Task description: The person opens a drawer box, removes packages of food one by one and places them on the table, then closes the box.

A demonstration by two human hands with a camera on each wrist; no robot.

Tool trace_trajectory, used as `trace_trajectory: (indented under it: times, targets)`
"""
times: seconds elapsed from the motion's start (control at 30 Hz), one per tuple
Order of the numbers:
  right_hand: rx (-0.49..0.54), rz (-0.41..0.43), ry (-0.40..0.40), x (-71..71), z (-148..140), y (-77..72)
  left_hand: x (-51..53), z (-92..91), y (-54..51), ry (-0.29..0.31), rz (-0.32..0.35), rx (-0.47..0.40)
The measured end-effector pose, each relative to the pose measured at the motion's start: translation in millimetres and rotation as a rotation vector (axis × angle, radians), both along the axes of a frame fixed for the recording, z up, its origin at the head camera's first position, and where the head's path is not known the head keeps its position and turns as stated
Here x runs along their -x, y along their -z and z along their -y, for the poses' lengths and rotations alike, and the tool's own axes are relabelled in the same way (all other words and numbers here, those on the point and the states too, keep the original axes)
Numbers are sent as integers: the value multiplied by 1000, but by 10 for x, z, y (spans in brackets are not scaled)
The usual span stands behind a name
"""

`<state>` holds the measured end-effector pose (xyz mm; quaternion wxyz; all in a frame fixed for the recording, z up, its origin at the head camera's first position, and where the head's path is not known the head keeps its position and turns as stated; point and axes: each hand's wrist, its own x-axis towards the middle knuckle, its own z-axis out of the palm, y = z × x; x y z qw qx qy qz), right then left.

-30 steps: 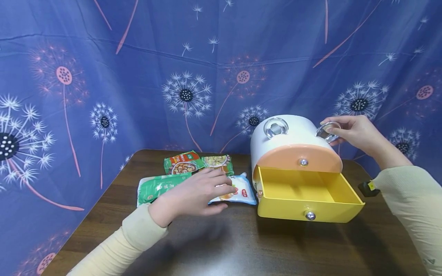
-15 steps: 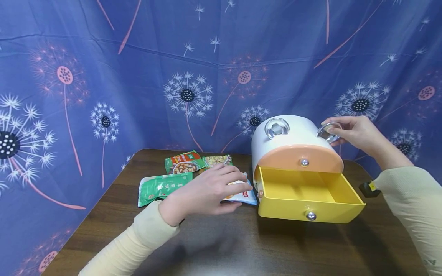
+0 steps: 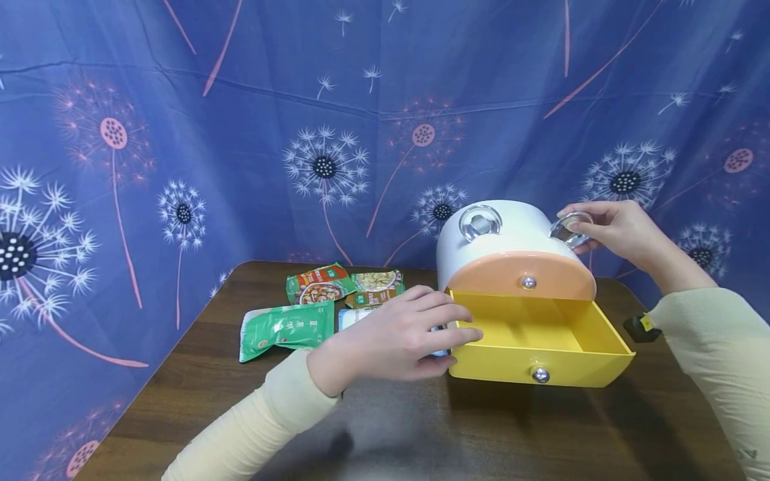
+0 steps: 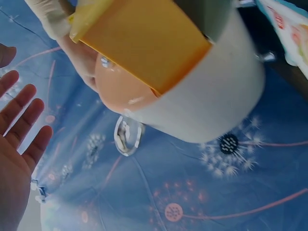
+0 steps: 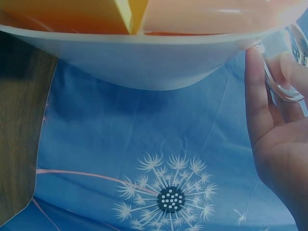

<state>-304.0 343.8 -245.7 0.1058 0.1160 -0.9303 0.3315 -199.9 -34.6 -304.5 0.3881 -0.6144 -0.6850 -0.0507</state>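
Note:
A white rounded box [image 3: 502,230] stands at the right of the table, its yellow lower drawer [image 3: 499,364] pulled out and its peach upper drawer [image 3: 481,275] closed. My right hand [image 3: 625,230] pinches the clear round piece [image 3: 571,229] on the box's upper right; the right wrist view shows fingers and thumb around that clear piece [image 5: 284,89]. With fingers spread and slightly bent, my left hand [image 3: 403,334] is over a blue-and-white packet [image 3: 351,316], by the yellow drawer's left corner. The left wrist view shows that hand [image 4: 19,139] holding nothing.
A green packet [image 3: 289,325] lies left of my left hand. Behind are a red-and-green packet [image 3: 321,282] and another small packet [image 3: 375,284]. A second clear round piece [image 3: 480,222] is on the box's upper left. A patterned blue cloth [image 3: 271,167] hangs behind.
My left hand has moved right, from over the packets to the drawer's left corner, uncovering more of the small packets. My right hand keeps its grip, and the drawer has not moved.

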Motion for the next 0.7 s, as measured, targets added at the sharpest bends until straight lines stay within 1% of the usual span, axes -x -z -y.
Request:
trace_trajectory:
  times: [0.13,0.3,0.4,0.57,0.7]
  targets:
    - [-2,9,4,3,-7,-3,-37,-119,-33,7,-34,5]
    - [-9,22,12,-9,-4,-19,-73,-259,-39,37,-12,40]
    - [-6,31,12,-14,1,-29,-85,-340,-28,44,-16,62]
    - [-4,35,8,-12,1,-30,-93,-454,-25,31,-41,89]
    - [-2,29,6,-16,-4,-21,-95,-526,-47,21,-39,115]
